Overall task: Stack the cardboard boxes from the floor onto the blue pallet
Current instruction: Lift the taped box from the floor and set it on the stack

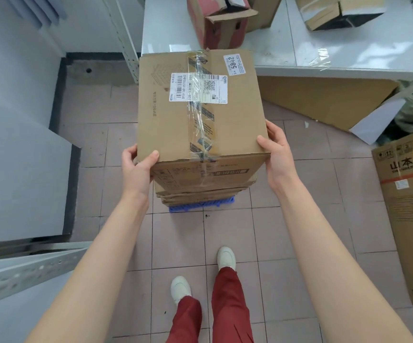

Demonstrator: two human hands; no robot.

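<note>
The top cardboard box (200,105) sits between the two hands, on a stack of boxes (200,191) over the blue pallet (201,206). The left hand (137,167) grips the near left corner: thumb on the top face, fingers wrapped round the side. The right hand (276,152) is pressed flat against the near right edge, fingers spread along the side. Whether the box rests fully on the stack appears likely but cannot be confirmed. A shipping label (198,88) lies beyond the fingertips.
</note>
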